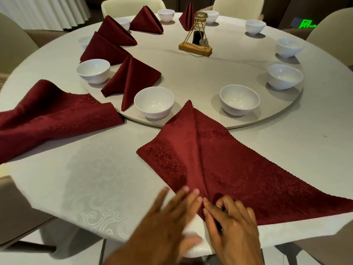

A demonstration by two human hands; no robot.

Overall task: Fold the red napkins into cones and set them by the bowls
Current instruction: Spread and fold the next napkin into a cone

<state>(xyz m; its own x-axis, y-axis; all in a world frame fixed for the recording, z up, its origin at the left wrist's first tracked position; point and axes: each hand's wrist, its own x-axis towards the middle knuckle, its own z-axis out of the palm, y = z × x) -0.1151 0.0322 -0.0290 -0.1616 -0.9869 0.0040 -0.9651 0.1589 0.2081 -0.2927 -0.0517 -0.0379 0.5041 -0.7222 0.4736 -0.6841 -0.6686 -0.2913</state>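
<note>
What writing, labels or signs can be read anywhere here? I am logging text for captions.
Glowing green wall sign at upper right: a lit symbol, too blurred and cropped to read.
Dark glass bottle in the gold wire stand: no legible label.
White bowls, red napkins, white tablecloth: no text, only woven patterns.

Dark red damask napkin (219, 159), white bowls (154, 102)

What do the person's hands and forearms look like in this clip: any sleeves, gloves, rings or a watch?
Both are bare. The left hand and right hand wear no gloves, and no rings show on the visible fingers. The forearms enter from the bottom edge uncovered, with no sleeve, watch or bracelet in the part shown. The left hand is motion-blurred, so fine detail there cannot be told.
</note>
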